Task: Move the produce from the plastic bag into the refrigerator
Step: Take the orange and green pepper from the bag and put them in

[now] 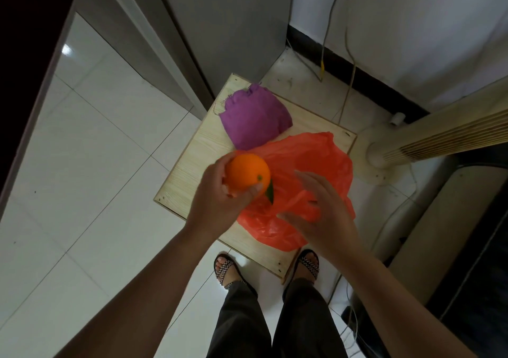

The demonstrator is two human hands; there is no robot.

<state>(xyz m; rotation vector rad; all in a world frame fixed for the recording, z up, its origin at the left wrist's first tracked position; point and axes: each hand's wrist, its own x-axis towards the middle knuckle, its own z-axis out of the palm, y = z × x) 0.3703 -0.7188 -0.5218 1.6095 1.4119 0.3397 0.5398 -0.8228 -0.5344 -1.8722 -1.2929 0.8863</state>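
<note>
One round orange fruit with a green leaf [248, 174] sits clasped in the left hand [220, 195], lifted above the crumpled red plastic bag [299, 192] on the pale wooden board [192, 165]. At three o'clock from it, the right hand [319, 206] hovers spread and empty. The grey refrigerator [228, 28], at twelve o'clock, looks closed; opening it one-handed could loosen the fruit.

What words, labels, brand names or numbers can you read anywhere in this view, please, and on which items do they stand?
None: no readable text shows in this view.
The orange in the left hand has no sticker showing.
The red plastic bag shows no print.
The purple cloth is plain.
The grey refrigerator shows no badge or label.
The fan shows no marking.
</note>
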